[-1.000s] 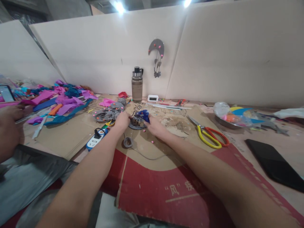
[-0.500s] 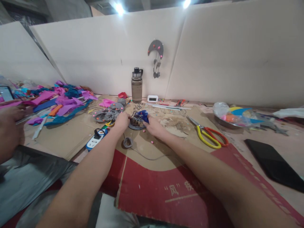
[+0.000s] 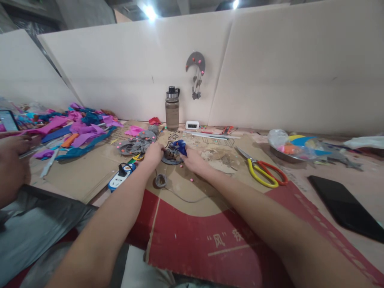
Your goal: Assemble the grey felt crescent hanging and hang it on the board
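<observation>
Over the cardboard sheet (image 3: 186,190), my left hand (image 3: 154,156) pinches the left end of a grey felt crescent (image 3: 171,162). My right hand (image 3: 192,159) is closed around a small blue tool, seemingly a glue gun (image 3: 180,147); the fingers partly cover it. Its lower end is over the crescent, and I cannot tell whether they touch. A grey cord coil (image 3: 161,181) lies nearer me, its loose end trailing right. Small pink pompoms (image 3: 191,180) are scattered close by. More grey felt pieces with pompoms (image 3: 135,145) are piled left of my left hand.
Red-and-yellow scissors (image 3: 264,172) lie open on the right, near a black phone (image 3: 345,204) and metal bowl (image 3: 289,157). A bottle (image 3: 172,110) and white timer (image 3: 192,125) stand behind. Left are a power strip (image 3: 121,178), coloured scraps (image 3: 87,134) and another person's hand (image 3: 13,168).
The blue glue gun has shifted slightly and tilted in my right hand. My left hand stays on the felt crescent. The whole view has moved very slightly.
</observation>
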Demonstrator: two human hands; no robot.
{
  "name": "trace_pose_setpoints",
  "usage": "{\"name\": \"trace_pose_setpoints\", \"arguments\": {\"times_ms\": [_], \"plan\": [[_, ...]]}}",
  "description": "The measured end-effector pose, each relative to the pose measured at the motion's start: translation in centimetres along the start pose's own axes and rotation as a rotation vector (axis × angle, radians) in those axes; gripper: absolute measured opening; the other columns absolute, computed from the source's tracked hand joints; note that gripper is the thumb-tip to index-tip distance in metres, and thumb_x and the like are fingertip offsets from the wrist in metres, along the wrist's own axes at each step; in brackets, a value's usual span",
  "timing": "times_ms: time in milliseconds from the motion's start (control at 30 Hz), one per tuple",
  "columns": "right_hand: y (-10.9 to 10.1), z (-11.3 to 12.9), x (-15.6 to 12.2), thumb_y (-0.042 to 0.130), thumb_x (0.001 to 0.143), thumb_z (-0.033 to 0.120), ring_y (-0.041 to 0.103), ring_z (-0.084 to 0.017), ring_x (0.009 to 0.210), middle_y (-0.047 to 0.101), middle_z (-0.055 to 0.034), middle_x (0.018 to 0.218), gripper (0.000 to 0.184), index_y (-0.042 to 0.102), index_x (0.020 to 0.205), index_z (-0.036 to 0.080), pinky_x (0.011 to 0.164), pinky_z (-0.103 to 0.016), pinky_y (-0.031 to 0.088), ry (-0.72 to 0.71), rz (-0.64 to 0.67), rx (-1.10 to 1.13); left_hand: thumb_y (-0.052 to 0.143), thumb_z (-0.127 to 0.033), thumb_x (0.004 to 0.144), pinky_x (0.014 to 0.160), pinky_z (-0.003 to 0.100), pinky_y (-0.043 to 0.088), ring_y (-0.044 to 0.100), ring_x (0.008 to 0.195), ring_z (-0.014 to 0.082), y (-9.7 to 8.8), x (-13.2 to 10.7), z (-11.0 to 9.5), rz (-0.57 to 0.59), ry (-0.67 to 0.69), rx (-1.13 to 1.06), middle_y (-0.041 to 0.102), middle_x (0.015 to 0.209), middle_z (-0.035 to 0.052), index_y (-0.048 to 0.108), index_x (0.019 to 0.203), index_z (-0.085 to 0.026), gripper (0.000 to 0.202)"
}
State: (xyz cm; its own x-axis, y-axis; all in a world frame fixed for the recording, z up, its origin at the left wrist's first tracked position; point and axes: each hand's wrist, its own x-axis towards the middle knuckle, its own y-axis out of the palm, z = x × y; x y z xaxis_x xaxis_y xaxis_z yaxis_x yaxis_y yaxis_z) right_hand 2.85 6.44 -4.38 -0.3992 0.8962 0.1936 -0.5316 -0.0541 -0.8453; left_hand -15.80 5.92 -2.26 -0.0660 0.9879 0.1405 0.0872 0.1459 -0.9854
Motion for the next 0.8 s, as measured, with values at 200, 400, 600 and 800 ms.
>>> {"name": "trace_pose_setpoints", "arguments": {"times_ms": [200,400,600,800], "plan": [[-0.3,0.1,-0.1,0.046,0.086,0.026,0.062,-0.028,0.097,0.069,-0.0143,0.100,0.027,0.054,0.110,0.015,0.089,-0.039,0.039,0.017,0.035,-0.042,0.050,-0.012,0.076,0.091,0.024,0.045,0.063,0.103,0.0186,0.0,-0.1,0.0,-0.007,-0.003,0.000,0.071,0.107,0.0047,0.075,0.098,-0.023,0.035],[-0.4,0.2,-0.3,0.045,0.087,0.026,0.061,-0.026,0.099,0.068,-0.0121,0.103,0.028,0.053,0.112,0.016,0.089,-0.038,0.040,0.011,0.008,0.020,0.050,-0.011,0.076,0.091,0.023,0.045,0.064,0.103,0.0178,0.1,0.1,0.1,-0.015,0.007,-0.010,0.071,0.108,0.0043,0.075,0.097,-0.023,0.035],[-0.1,0.2,0.0,0.048,0.086,0.025,0.062,-0.027,0.098,0.068,-0.0129,0.101,0.027,0.054,0.110,0.016,0.089,-0.039,0.040,0.030,0.039,0.005,0.051,-0.011,0.076,0.091,0.024,0.045,0.063,0.104,0.0187,0.2,0.2,0.2,0.002,0.001,-0.022,0.071,0.109,0.0049,0.075,0.099,-0.022,0.035],[-0.4,-0.8,-0.2,0.047,0.087,0.027,0.062,-0.024,0.097,0.067,-0.0118,0.104,0.030,0.051,0.115,0.016,0.084,-0.033,0.042,-0.008,-0.003,0.066,0.050,-0.012,0.076,0.090,0.024,0.046,0.064,0.101,0.0187,0.2,0.1,0.2,-0.011,0.013,-0.007,0.072,0.105,0.0059,0.075,0.096,-0.022,0.034]]}}
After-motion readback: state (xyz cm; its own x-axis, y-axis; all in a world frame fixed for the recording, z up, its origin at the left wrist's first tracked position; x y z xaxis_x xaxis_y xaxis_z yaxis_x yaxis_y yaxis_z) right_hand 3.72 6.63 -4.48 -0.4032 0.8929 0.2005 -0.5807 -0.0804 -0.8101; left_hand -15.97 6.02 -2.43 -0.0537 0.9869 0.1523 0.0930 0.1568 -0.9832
